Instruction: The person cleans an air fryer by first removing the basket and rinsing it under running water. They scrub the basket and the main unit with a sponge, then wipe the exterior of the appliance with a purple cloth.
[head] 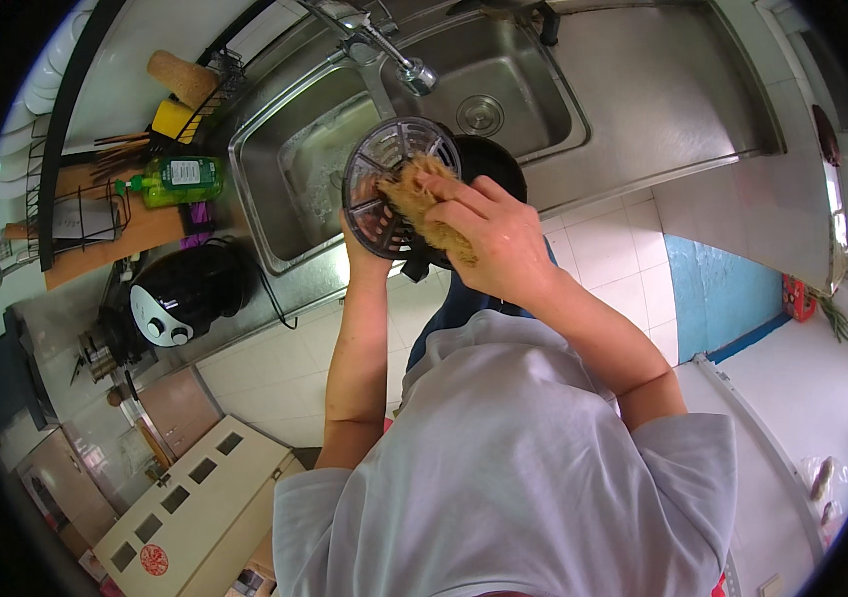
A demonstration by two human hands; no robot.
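Observation:
A round, slotted black air-fryer plate (403, 133) is tilted up over the front of the sinks. My left hand (365, 250) holds it from beneath at the left side, and its fingers show through the slots. In my right hand (494, 237) is a tan, fibrous loofah-like scrubber (418, 195), pressed against the plate's upper face. Behind the plate and my right hand is a dark round vessel (494, 160), mostly covered; what supports it cannot be seen. My right hand looks wet.
Soapy water fills part of the left sink basin (263, 168); the right basin (521, 82) has a drain strainer. A chrome faucet (416, 74) overhangs them. On the left are a green dish-soap bottle (204, 179), a yellow sponge (174, 121) and a black air fryer (192, 287) with its cord.

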